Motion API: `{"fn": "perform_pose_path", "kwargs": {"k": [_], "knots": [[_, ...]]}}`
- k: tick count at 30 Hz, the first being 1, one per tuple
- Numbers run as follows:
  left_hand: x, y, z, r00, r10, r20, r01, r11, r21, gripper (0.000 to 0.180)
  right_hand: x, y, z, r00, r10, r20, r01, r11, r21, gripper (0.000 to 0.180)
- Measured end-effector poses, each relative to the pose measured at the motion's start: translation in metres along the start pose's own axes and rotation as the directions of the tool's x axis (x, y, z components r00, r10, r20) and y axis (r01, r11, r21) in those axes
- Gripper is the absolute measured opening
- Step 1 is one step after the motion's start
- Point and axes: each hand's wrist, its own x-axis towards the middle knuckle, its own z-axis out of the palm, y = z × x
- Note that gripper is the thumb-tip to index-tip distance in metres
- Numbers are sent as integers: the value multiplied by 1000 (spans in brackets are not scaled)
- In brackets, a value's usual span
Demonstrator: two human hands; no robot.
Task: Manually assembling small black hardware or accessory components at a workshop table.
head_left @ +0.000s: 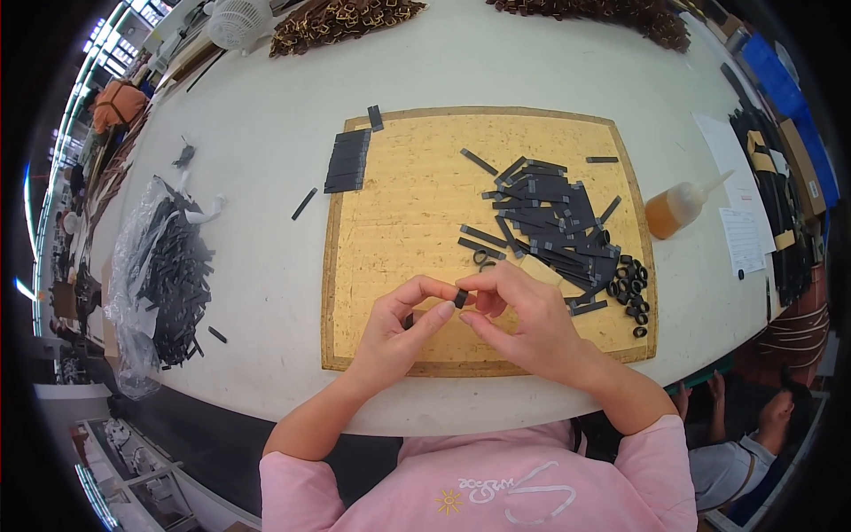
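A small black strap loop is pinched between the thumb and forefinger of my left hand, over the near part of the yellow board. My right hand comes in from the other side, its fingertips closed on the same loop. Another dark piece shows inside my left hand, partly covered by the fingers. Beyond my right hand lies a loose heap of flat black strips. Several finished-looking black loops are gathered at the board's right side.
Black strips lie side by side at the board's far left corner. A plastic bag spills dark strips on the left. A bottle of amber liquid with a thin nozzle stands right. Brown strap bundles lie far off; a person sits right.
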Motion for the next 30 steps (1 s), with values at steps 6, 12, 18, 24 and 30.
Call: {"fn": "perform_pose_path", "kwargs": {"k": [6,12,18,24,30], "knots": [[-1,-1,0,1000,-12,18,11,999,49,12,-2,4,5,1000,5,-7,-5,998,-58,27],[0,-3,-1,998,-67,14,65,993,94,10,1,10,2,997,72,18,-72,997,-36,14],[2,-5,2,995,-89,45,69,941,331,7,-1,18,2,995,22,92,-2,978,-207,8],[3,-1,3,998,-42,42,22,918,396,7,4,15,5,988,53,142,-7,951,-308,9],[5,-4,4,995,-78,58,49,917,395,8,4,13,2,966,213,147,-193,971,-138,14]]}}
